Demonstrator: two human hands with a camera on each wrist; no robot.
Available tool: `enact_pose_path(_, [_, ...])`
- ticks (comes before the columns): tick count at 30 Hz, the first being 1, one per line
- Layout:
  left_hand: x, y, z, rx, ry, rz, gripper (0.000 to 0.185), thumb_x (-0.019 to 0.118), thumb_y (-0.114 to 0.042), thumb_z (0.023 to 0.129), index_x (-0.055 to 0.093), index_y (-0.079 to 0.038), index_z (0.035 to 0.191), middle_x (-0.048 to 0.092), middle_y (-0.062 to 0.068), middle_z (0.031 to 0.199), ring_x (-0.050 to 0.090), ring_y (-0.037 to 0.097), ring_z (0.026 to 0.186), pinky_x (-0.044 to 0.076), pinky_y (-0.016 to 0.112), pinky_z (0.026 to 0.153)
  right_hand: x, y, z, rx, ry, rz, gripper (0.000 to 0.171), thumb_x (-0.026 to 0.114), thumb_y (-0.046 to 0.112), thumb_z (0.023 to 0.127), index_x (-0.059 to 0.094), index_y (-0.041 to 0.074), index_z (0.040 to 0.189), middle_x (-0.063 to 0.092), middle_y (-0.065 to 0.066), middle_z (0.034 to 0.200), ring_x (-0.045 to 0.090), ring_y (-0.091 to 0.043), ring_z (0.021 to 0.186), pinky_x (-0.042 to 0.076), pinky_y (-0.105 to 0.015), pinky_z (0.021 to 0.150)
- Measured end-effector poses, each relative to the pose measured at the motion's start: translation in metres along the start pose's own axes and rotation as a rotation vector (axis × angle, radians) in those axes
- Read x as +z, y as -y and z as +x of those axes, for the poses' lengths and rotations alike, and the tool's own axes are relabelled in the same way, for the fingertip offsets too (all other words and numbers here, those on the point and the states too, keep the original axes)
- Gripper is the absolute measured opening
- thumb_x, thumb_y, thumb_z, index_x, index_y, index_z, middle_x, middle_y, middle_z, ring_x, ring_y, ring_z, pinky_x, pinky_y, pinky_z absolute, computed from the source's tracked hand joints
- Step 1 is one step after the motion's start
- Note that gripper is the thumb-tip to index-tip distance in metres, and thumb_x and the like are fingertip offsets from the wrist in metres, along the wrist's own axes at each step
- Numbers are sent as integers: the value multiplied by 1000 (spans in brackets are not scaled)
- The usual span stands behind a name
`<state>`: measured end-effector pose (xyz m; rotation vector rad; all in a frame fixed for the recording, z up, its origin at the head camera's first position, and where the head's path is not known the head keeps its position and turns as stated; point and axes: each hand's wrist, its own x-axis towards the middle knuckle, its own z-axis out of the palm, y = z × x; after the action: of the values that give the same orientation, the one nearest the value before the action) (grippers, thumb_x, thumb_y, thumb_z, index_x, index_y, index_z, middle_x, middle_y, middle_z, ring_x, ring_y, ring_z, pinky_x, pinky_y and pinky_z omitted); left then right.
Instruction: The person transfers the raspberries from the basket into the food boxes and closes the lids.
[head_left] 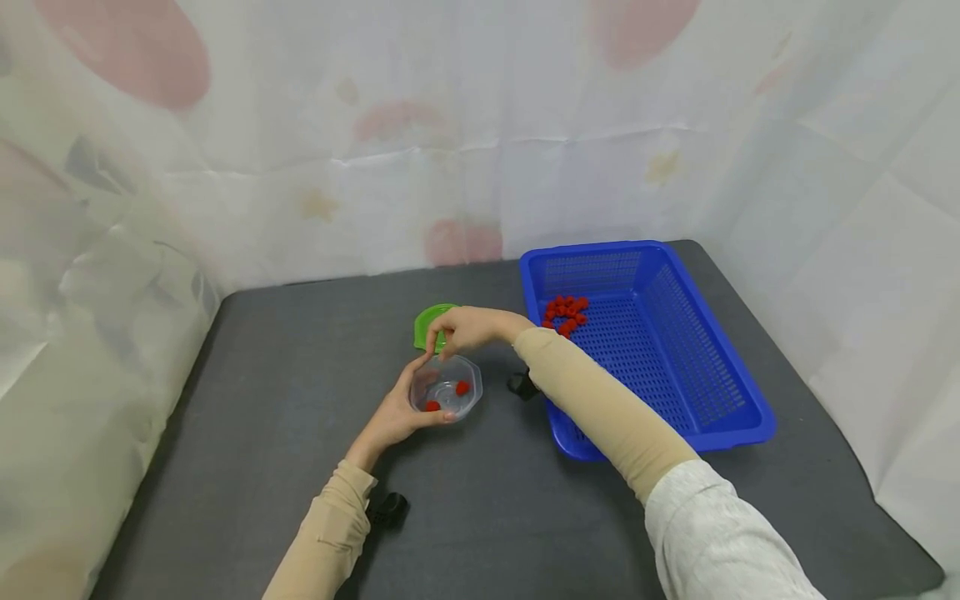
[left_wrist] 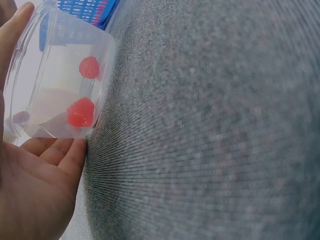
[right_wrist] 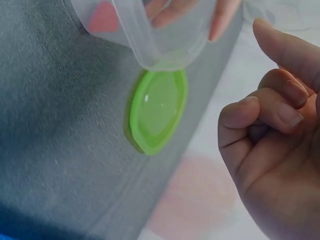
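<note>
Two bumpy red berries [left_wrist: 81,112] lie in a clear, angular plastic tub [head_left: 446,390] near the middle of the ribbed grey table [head_left: 262,408]. The left hand [head_left: 397,410] curves thumb and fingers round the tub; the right hand [head_left: 468,327] hovers above its rim, fingers loosely bent, fingertips apart. Just behind, a glossy green lid [right_wrist: 157,107] lies partly hidden by that hand. A beige sleeve [head_left: 600,392] crosses the blue mesh basket [head_left: 637,333], which holds more berries, before a creased, printed sheet [head_left: 480,100].

Dark grey tabletop [head_left: 262,400], white patterned sheeting [head_left: 540,108] behind
</note>
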<state>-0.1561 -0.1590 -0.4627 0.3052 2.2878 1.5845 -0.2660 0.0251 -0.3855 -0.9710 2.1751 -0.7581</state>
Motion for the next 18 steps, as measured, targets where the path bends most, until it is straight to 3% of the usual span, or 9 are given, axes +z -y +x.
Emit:
enact_pose_path(4, [-1, -3, -2, -9, -7, 25, 102, 81, -22, 72, 15, -21, 149, 37, 19, 145, 35, 34, 136, 31, 53, 107, -8, 1, -9, -15, -32, 36, 21, 63, 16, 89, 65, 12, 109, 50, -2, 69, 42, -12, 59, 37, -23, 57])
enact_pose_path(11, [-1, -4, -3, -24, -13, 64, 102, 81, -24, 71, 16, -17, 149, 39, 19, 144, 36, 34, 135, 28, 54, 109, -23, -1, -31, -51, -96, 66, 16, 63, 19, 89, 64, 21, 105, 42, 1, 60, 35, -11, 53, 35, -24, 55])
enact_pose_path(18, [0, 18, 7, -23, -39, 74, 103, 83, -29, 69, 17, -24, 148, 41, 13, 145, 36, 30, 136, 27, 54, 109, -37, -9, -55, -59, -164, 121, 19, 65, 23, 87, 64, 22, 106, 38, 1, 61, 31, -13, 52, 37, -27, 59])
